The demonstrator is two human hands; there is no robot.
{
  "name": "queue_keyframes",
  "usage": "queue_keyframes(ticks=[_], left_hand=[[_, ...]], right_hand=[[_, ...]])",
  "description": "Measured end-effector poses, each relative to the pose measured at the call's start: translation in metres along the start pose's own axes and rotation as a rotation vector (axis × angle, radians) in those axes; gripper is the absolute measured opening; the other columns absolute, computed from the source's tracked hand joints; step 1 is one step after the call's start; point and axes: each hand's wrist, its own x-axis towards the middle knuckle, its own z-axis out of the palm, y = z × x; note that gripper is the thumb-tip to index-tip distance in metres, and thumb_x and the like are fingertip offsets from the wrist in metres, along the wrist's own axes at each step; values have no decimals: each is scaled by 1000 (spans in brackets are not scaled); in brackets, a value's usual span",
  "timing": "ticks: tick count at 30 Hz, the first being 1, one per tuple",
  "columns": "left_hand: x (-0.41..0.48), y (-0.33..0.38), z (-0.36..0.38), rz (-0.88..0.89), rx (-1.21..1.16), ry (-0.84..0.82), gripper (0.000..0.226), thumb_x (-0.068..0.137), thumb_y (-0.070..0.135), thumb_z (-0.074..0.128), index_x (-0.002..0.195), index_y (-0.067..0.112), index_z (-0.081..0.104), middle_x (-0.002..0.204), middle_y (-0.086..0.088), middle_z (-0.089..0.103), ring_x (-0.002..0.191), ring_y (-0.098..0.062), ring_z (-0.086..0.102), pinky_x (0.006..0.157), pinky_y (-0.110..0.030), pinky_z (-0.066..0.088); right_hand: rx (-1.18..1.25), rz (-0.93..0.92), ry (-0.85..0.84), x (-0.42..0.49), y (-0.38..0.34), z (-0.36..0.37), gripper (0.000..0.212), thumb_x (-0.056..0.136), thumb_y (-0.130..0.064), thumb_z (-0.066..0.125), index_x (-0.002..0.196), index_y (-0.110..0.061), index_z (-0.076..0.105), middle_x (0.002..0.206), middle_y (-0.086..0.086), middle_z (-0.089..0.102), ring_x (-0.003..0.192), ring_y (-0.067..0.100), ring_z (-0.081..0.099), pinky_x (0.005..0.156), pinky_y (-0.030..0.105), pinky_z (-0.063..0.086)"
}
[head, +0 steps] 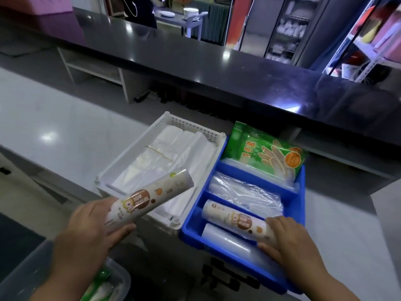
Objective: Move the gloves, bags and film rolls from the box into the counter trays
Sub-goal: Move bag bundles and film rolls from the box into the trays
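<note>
My left hand (97, 224) grips a printed film roll (149, 195), held tilted over the near corner of the white tray (134, 155), which holds stacked clear bags (171, 148). My right hand (288, 242) rests on the end of a second printed film roll (232, 218) lying in the near compartment of the blue tray (191, 224), beside a plain clear roll (227, 237). A wrapped bundle of clear bags (245, 192) fills the middle compartment. A green glove pack (267, 148) lies in the far compartment. The grey box (121, 276) shows at the bottom left.
The trays sit on a pale counter (54, 127) under a raised black countertop (195, 57). A person stands far behind it near stacked plates (191, 13). Metal shelves (368, 40) stand at the right.
</note>
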Motion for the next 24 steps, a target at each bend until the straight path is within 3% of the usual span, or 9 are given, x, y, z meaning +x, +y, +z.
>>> queue_keyframes(ticks=[2, 5, 11, 16, 20, 24], left_hand=[[3, 9, 7, -1, 7, -1, 61, 53, 38, 78, 103, 8, 64, 82, -10, 60, 74, -24, 50, 53, -35, 44], [9, 18, 13, -16, 15, -24, 61, 53, 37, 81, 105, 8, 65, 83, -8, 60, 74, -23, 50, 54, -35, 44], [28, 24, 13, 41, 60, -60, 62, 50, 30, 88, 103, 7, 66, 81, -8, 62, 71, -21, 50, 50, -32, 46], [50, 14, 9, 104, 51, -89, 61, 53, 35, 85, 105, 11, 65, 82, -5, 61, 72, -17, 46, 52, -30, 42], [59, 10, 5, 190, 16, -84, 64, 50, 34, 87, 104, 9, 64, 82, -5, 62, 74, -15, 45, 52, -26, 35], [65, 11, 1, 242, -28, -105, 63, 49, 30, 89, 103, 9, 64, 81, -5, 62, 73, -18, 48, 50, -27, 42]], right_hand=[[-21, -10, -36, 3, 5, 5, 49, 75, -53, 67, 113, -23, 56, 111, -5, 60, 102, 20, 54, 86, 32, 40], [-33, 12, -98, 4, 14, 11, 51, 80, -63, 50, 122, -34, 44, 123, -16, 49, 112, 10, 41, 94, 24, 30], [-65, 52, -105, 4, 13, 11, 51, 80, -61, 50, 121, -32, 46, 124, -14, 52, 114, 12, 41, 95, 28, 30], [-137, 104, -142, 7, 2, 8, 44, 85, -53, 44, 123, -30, 46, 126, -10, 47, 115, 16, 41, 95, 28, 32], [90, 18, -87, 23, -25, 13, 41, 83, -42, 55, 123, -30, 53, 119, -7, 52, 113, 16, 46, 92, 27, 36], [228, -132, -163, 55, -66, 26, 34, 87, -42, 53, 121, -37, 55, 115, -8, 53, 107, 14, 43, 90, 29, 34]])
